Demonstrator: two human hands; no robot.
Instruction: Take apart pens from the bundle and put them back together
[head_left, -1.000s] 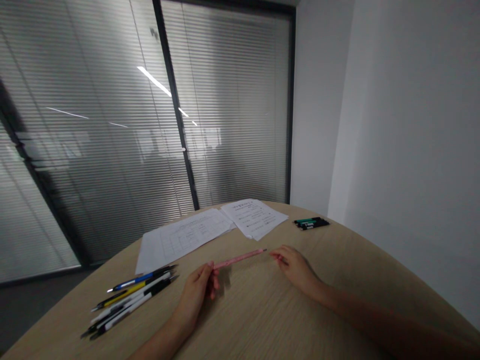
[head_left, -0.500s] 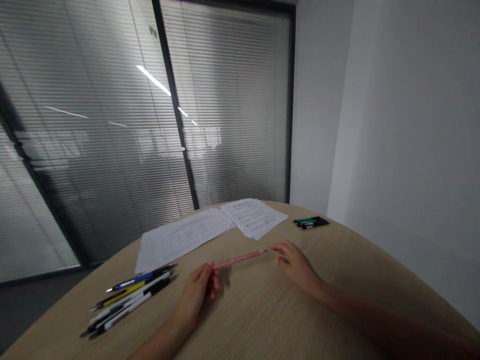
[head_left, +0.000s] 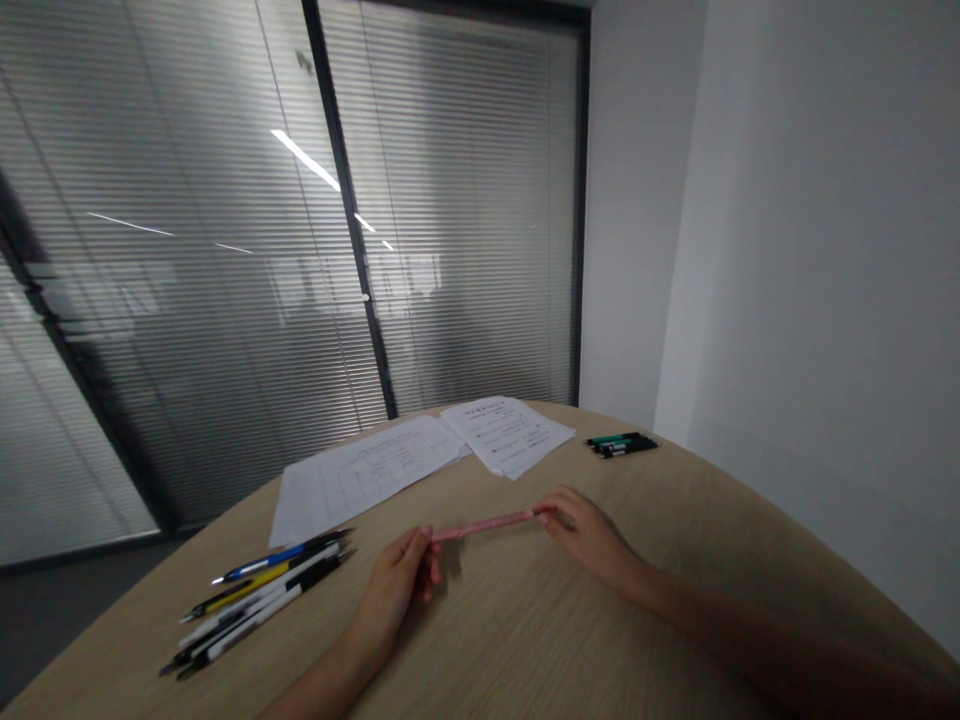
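A slim pink pen (head_left: 484,525) is held just above the table, lying nearly level between my two hands. My left hand (head_left: 401,575) pinches its left end between thumb and fingers. At the other end, the fingertips of my right hand (head_left: 585,528) are closed round the pen's tip, which they hide. To the left of my left hand lies a loose row of several pens (head_left: 262,600) with blue, yellow, white and black barrels.
Printed sheets (head_left: 367,470) and another printed stack (head_left: 510,435) lie toward the back of the round wooden table (head_left: 525,640). Several green and black pens (head_left: 621,445) sit at the back right. Beyond the table stand a glass partition with blinds (head_left: 465,200) and a white wall (head_left: 810,250).
My right fingers have closed on the pen's tip, which was bare before. The pen's right end has dropped slightly. My left hand keeps its grip nearly in place.
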